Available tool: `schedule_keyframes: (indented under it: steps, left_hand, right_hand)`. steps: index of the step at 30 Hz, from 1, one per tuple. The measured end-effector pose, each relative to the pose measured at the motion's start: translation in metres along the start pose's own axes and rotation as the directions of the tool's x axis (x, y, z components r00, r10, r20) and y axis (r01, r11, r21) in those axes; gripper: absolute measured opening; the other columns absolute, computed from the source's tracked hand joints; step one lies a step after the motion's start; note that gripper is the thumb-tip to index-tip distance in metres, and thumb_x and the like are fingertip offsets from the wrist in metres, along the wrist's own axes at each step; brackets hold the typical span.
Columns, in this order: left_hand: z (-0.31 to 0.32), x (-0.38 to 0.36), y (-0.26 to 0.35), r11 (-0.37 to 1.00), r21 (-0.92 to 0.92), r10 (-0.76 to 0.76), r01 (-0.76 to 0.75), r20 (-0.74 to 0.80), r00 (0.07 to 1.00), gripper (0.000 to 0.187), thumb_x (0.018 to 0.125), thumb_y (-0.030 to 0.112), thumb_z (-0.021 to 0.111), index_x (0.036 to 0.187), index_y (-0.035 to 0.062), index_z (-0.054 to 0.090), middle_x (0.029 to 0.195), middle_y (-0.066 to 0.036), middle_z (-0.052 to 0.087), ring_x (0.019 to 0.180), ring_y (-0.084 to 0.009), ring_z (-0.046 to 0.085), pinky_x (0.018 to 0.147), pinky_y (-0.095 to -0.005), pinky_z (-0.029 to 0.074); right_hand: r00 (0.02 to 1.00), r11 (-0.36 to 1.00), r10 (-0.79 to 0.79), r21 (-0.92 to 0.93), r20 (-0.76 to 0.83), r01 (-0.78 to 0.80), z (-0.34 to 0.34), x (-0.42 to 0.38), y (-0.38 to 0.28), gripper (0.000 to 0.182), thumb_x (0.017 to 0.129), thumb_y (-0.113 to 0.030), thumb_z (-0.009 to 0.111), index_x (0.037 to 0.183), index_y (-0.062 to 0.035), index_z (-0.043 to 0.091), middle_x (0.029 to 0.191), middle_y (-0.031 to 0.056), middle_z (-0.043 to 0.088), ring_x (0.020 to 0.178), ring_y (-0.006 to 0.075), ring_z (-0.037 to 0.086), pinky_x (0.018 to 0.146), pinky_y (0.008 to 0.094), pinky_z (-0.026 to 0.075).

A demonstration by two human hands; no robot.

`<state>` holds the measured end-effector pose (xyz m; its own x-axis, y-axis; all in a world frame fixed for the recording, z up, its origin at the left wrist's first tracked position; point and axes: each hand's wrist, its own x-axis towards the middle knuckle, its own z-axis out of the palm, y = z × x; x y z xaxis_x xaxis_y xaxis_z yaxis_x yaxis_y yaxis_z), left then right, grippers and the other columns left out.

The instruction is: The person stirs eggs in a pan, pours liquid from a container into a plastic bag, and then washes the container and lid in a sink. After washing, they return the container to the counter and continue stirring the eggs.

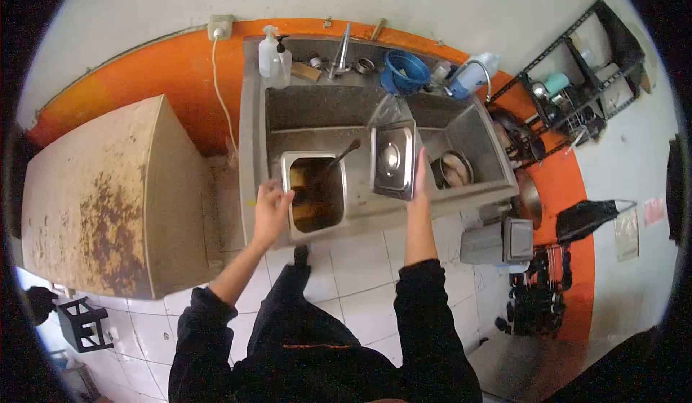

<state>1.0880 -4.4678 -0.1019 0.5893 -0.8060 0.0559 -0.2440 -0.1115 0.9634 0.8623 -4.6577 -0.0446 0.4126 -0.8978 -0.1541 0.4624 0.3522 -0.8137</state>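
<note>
My right hand is closed on the right edge of a rectangular metal lid with a raised handle, held tilted over the sink. To the left, a deep rectangular steel pan holds brown liquid. A dark-handled utensil leans in it, its lower end hidden in the liquid. Beside the pan's left rim is my left hand, thumb and fingers apart and loosely bent, with nothing in them. A round pot with pale pieces inside sits in the sink's right basin.
The stone sink carries spray and pump bottles, a tap, a blue basket and a blue-white jug along its back. A large worn box stands left, a grey bin right, below a dish rack.
</note>
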Motion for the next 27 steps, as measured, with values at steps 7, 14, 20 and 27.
schedule_keyframes:
  steps: [7,14,20,27]
  left_hand:
    - [0.122,0.164,-0.129,0.97,0.212,-0.113,0.116,-0.029,0.993,0.028,0.077,0.025,0.056,0.07,-0.0016,0.058,0.108,-0.019,0.045,0.097,-0.0329,0.047,0.081,-0.0391,0.037]
    - [0.141,0.193,-0.167,0.835,0.29,-0.485,0.468,-0.017,0.874,0.03,0.075,0.028,0.057,0.068,-0.001,0.058,0.096,-0.02,0.052,0.09,-0.0328,0.05,0.077,-0.0392,0.039]
    - [0.14,0.192,-0.209,0.786,0.32,-0.543,0.529,-0.051,0.838,0.031,0.075,0.028,0.054,0.067,-0.0017,0.058,0.084,-0.021,0.057,0.089,-0.0305,0.052,0.076,-0.0358,0.04]
    - [0.155,0.203,-0.192,0.73,0.062,-0.676,0.681,-0.082,0.732,0.031,0.074,0.026,0.056,0.084,-0.0036,0.06,0.082,-0.015,0.061,0.076,-0.0237,0.058,0.068,-0.0333,0.042]
  right_hand:
    - [0.84,0.858,0.51,0.046,-0.184,-0.511,-0.192,0.223,0.162,0.032,0.075,-0.032,0.053,0.091,-0.005,0.055,0.087,0.0072,0.058,0.081,0.0197,0.055,0.07,0.0344,0.045]
    - [0.613,0.615,0.738,-0.094,-0.281,-0.783,-0.338,0.268,0.305,0.036,0.079,-0.03,0.049,0.103,-0.0024,0.049,0.098,0.0117,0.055,0.087,0.0248,0.054,0.071,0.042,0.044]
    - [0.976,-0.414,0.176,-0.909,-0.132,-0.048,-0.271,0.365,0.26,0.031,0.083,-0.027,0.044,0.097,-0.0013,0.054,0.089,0.018,0.057,0.073,0.0259,0.057,0.065,0.0373,0.044]
    - [0.928,0.717,-0.318,-0.592,0.193,0.368,-0.025,0.467,0.105,0.014,0.081,-0.016,0.052,0.083,-0.0029,0.056,0.081,0.0092,0.059,0.067,0.0182,0.056,0.06,0.0277,0.042]
